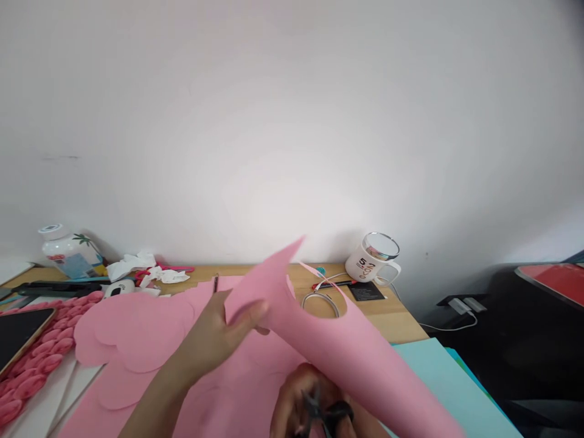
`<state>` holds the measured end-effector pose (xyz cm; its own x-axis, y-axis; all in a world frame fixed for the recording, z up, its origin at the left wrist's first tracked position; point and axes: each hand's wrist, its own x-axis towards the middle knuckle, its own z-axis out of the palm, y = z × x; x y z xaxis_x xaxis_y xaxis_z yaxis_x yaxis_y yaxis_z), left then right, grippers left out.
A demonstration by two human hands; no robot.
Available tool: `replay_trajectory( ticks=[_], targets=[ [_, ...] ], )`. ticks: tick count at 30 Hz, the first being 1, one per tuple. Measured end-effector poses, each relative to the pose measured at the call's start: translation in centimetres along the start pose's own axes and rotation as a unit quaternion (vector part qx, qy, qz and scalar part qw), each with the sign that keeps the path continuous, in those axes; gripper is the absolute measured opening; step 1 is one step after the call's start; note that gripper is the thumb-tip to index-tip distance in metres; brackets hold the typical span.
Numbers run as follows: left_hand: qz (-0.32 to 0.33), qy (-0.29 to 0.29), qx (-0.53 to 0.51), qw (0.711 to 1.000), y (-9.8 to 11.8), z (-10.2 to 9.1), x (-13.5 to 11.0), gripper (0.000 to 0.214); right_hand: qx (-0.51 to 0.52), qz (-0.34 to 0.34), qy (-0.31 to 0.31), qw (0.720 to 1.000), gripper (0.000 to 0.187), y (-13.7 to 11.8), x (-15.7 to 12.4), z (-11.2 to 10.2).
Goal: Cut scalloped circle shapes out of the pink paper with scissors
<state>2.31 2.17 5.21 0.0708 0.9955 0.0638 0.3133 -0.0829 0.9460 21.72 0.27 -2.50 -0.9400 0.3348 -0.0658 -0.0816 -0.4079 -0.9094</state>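
Note:
A large pink paper sheet (351, 347) curls up in front of me, with a rounded piece cut out of its upper edge. My left hand (223, 328) pinches its left part between thumb and fingers. Below the sheet, my right hand (301, 395) is wrapped round black-handled scissors (314, 410), slightly blurred; the blades are hard to make out. Several pink paper circles (150, 331) lie overlapping at the left, and more pink paper (228, 389) is spread under my hands.
Along the wall stand a white mug (367, 258) and a white bottle (73, 249). A coiled cable (319, 298), a red pen (333, 284) and crumpled tissues (132, 264) lie on the wooden table (406, 322). Light blue sheets (438, 371) are at right, a phone (22, 334) at left.

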Motion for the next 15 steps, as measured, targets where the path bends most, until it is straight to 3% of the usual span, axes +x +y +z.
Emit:
replay_trajectory(
  ticks=[1,2,7,13,15],
  targets=[
    [-0.032,-0.033,-0.002,0.999,-0.4,-0.4,0.7,0.024,0.01,-0.02,0.008,1.0,0.079,0.3,0.6,-0.2],
    [-0.054,-0.024,-0.01,0.998,-0.8,-0.7,1.4,0.025,0.026,-0.048,0.021,0.998,0.077,0.7,1.3,-0.5],
    [-0.101,-0.046,-0.021,0.994,-2.6,-1.3,3.7,0.023,0.098,-0.094,-0.051,0.989,0.085,2.5,4.2,-0.8],
    [-0.12,0.01,-0.036,0.992,-4.7,-0.6,4.4,0.019,0.035,-0.042,-0.102,0.993,0.077,1.1,4.7,0.1],
    [-0.128,0.02,-0.054,0.99,-5.2,-0.5,4.4,0.021,0.064,-0.089,-0.07,0.991,0.076,1.0,4.8,0.3]
  ],
)
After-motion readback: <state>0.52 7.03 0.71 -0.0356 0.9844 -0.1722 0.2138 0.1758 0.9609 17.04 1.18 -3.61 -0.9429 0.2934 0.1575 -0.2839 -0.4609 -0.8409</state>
